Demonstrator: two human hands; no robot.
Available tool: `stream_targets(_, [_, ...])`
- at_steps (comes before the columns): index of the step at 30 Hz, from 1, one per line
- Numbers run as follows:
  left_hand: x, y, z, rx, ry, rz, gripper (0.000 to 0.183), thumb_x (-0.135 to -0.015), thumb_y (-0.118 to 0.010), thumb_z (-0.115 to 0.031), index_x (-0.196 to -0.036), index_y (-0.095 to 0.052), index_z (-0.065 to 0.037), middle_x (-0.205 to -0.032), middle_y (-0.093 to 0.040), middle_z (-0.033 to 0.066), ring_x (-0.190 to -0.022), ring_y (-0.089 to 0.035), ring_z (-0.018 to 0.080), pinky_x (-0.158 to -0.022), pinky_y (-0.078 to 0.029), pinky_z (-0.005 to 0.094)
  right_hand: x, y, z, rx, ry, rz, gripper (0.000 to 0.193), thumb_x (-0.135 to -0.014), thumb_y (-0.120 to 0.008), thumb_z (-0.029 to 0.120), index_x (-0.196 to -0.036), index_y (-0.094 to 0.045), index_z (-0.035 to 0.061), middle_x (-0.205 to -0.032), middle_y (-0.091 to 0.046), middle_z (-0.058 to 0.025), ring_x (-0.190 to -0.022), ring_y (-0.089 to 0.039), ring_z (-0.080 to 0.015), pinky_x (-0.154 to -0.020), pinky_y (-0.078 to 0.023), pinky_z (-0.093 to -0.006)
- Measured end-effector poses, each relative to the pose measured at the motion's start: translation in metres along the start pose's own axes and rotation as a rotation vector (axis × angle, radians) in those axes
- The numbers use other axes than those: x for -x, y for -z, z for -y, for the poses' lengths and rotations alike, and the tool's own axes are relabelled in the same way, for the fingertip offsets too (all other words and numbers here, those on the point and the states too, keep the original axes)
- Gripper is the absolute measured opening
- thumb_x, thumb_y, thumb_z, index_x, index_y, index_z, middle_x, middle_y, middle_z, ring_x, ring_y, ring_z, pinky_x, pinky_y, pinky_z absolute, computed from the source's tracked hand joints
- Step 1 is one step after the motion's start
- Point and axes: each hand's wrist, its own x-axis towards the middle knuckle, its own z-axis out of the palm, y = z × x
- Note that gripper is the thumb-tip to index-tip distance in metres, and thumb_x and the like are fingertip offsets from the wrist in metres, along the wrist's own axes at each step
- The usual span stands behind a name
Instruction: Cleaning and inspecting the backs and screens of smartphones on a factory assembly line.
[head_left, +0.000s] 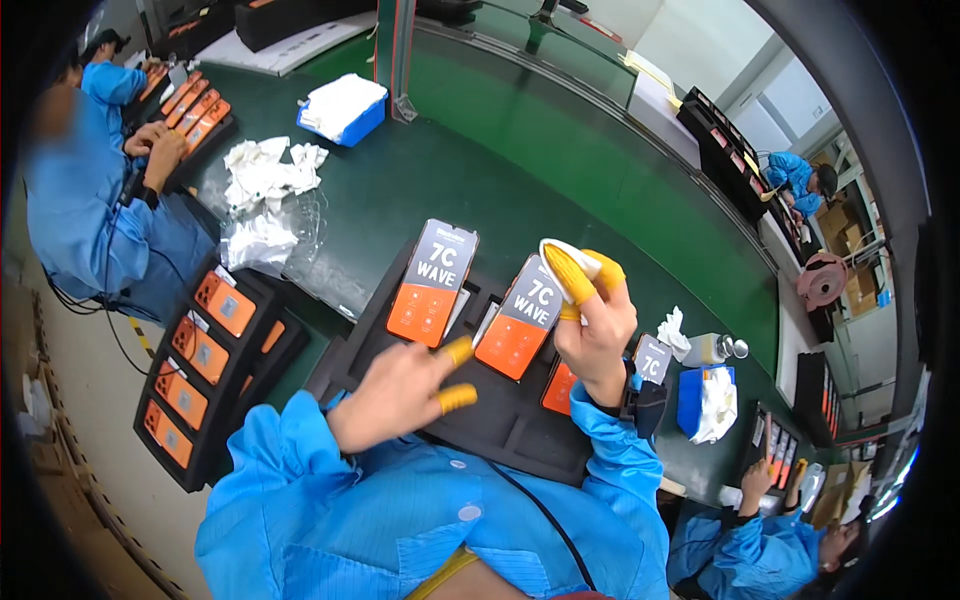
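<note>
A black foam tray (510, 432) lies in front of me, holding smartphones with grey-and-orange front films. My right hand (600, 335), in yellow finger cots, pinches a folded white wiping cloth (549, 262). The cloth is at the upper right edge of a tilted smartphone (518, 318). My left hand (405, 392) has its fingers spread, two of them in yellow cots. Its index fingertip is by that phone's lower left edge; whether it touches is hard to tell. Another smartphone (432, 283) stands to the left, and a third (557, 388) is partly hidden under my right wrist.
On the green table (400, 170) are crumpled white cloths (262, 172), a blue box of cloths (345, 110) and, at right, another blue box (690, 400) beside a bottle (708, 349). A tray of orange phones (205, 372) stands left. Co-workers in blue sit on both sides.
</note>
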Motion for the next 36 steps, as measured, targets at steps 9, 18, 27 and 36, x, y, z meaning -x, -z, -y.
stream_targets(9, [0.028, -0.045, 0.006, -0.061, -0.396, 0.049, 0.036, -0.071, -0.069, -0.044, -0.093, -0.070, -0.015, -0.075, -0.054, -0.0022, -0.084, -0.048, 0.0158, -0.065, -0.040, 0.0298, 0.004, -0.011, 0.010, -0.974, -0.884, 0.422, 0.032, -0.085, -0.055, -0.004, -0.116, -0.062, 0.0018, -0.092, -0.064, -0.0062, -0.071, -0.058, -0.0141, -0.056, -0.046, -0.0252])
stream_targets(18, [-0.002, -0.013, 0.038, 0.082, -0.343, 0.029, 0.040, -0.063, -0.078, -0.038, -0.090, -0.072, -0.010, -0.072, -0.055, -0.0002, -0.080, -0.052, 0.0194, -0.061, -0.045, 0.0322, 0.045, 0.037, 0.001, -1.400, -1.504, 0.374, 0.021, -0.093, -0.057, 0.019, -0.109, -0.061, 0.0049, -0.088, -0.062, -0.0034, -0.063, -0.048, -0.0095, -0.056, -0.038, -0.0234])
stream_targets(27, [-0.084, 0.031, -0.005, 0.219, -0.230, 0.209, 0.028, -0.080, -0.070, -0.020, -0.103, -0.067, -0.005, -0.087, -0.065, 0.0108, -0.081, -0.059, 0.0257, -0.071, -0.048, 0.0354, 0.076, 0.036, -0.023, -1.371, -1.387, 0.149, 0.026, -0.095, -0.052, 0.019, -0.112, -0.058, 0.0001, -0.093, -0.065, -0.0108, -0.056, -0.052, -0.0124, -0.050, -0.041, -0.0226])
stream_targets(36, [-0.159, -0.050, -0.002, 1.038, 0.171, 0.391, 0.020, -0.084, -0.066, -0.003, -0.102, -0.061, 0.004, -0.096, -0.065, 0.0083, -0.089, -0.061, 0.0123, -0.083, -0.049, 0.0260, 0.089, 0.032, -0.041, -1.204, -1.271, 0.108, 0.027, -0.097, -0.050, 0.020, -0.113, -0.058, 0.0003, -0.087, -0.066, -0.0103, -0.060, -0.063, -0.0147, -0.055, -0.051, -0.0235])
